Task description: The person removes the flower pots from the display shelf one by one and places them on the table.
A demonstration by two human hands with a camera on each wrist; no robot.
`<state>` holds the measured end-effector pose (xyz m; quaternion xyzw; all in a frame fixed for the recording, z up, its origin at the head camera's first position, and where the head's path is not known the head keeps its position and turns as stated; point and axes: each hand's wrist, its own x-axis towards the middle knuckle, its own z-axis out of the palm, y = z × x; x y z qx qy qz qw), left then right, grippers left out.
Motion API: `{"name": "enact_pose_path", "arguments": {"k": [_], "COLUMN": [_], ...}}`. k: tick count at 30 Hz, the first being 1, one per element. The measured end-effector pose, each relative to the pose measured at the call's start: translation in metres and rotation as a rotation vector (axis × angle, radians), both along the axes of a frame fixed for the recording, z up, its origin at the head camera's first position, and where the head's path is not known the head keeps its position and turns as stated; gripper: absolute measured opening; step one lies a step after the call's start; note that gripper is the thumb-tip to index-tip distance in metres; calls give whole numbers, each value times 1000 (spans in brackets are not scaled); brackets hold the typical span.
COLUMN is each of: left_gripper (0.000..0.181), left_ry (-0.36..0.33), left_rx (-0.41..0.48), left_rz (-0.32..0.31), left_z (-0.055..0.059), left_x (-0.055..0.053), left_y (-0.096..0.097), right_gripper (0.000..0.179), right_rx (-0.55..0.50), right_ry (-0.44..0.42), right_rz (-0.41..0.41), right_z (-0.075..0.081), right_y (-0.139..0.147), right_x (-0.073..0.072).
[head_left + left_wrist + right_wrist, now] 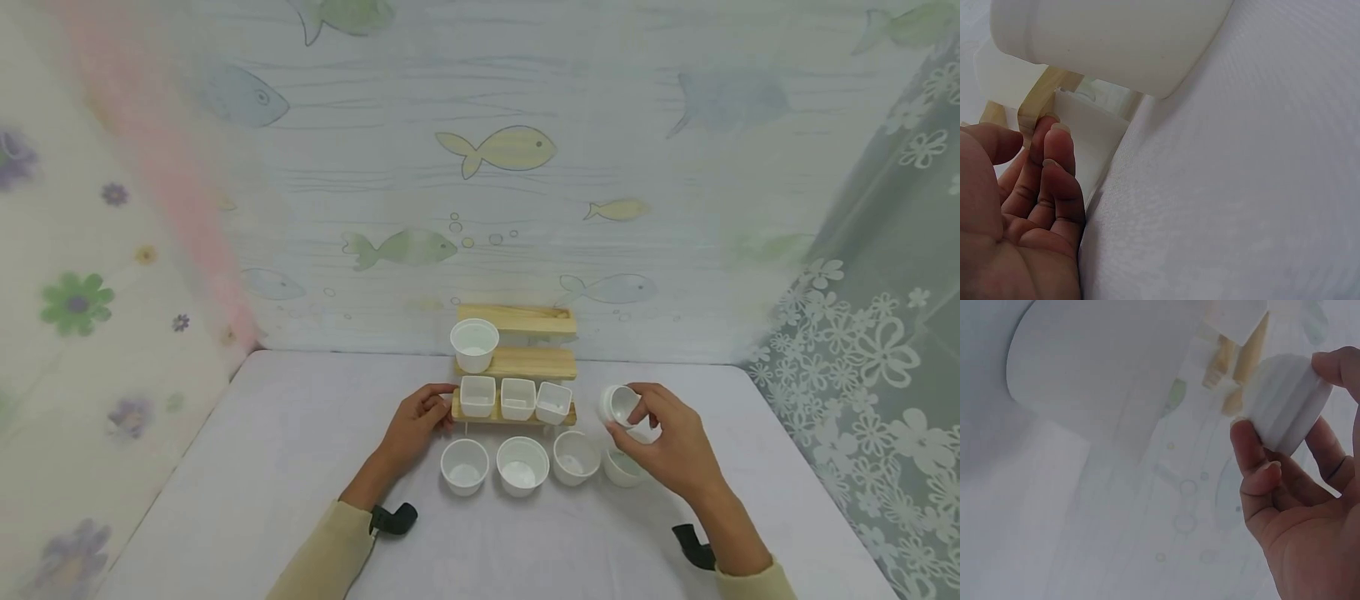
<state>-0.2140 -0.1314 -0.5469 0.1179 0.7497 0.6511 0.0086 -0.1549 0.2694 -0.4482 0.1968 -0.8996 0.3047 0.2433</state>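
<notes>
A three-tier wooden display rack (517,362) stands at the back of the table. My left hand (411,429) pinches the left end of its lowest shelf (1034,106) between thumb and fingers. Three square white cups (517,399) sit on that shelf, the rightmost one tilted. A round white cup (474,345) is on the middle shelf at the left. Right of the rack, my right hand (671,437) holds a small ridged white bowl (1291,400) by its rim and base, above the table. Its opening is turned sideways, toward the right hand.
Several round white cups (522,467) stand in a row before the rack; the rightmost cup (624,468) is partly under my right hand. A white cloth covers the table (480,550). Behind the rack hangs a fish-patterned curtain (390,192).
</notes>
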Motion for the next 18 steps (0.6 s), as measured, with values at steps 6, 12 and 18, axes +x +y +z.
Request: {"name": "enact_pose_path", "arguments": {"k": [6,12,18], "left_gripper": [31,28,29], "left_ry": [-3,0,8], "left_rx": [-7,-24,-24], "left_rz": [7,17,14], "left_z": [-1,-2,-1], "left_x": [-1,-1,-2], "left_y": [1,0,1], "right_gripper": [37,35,37], "right_rx": [20,48,58], "right_ry": [-12,-30,-27], "right_rz": [7,-6,-10], "right_z": [-2,-3,-2], "right_y": [9,16,23], "right_x": [3,6,8]}}
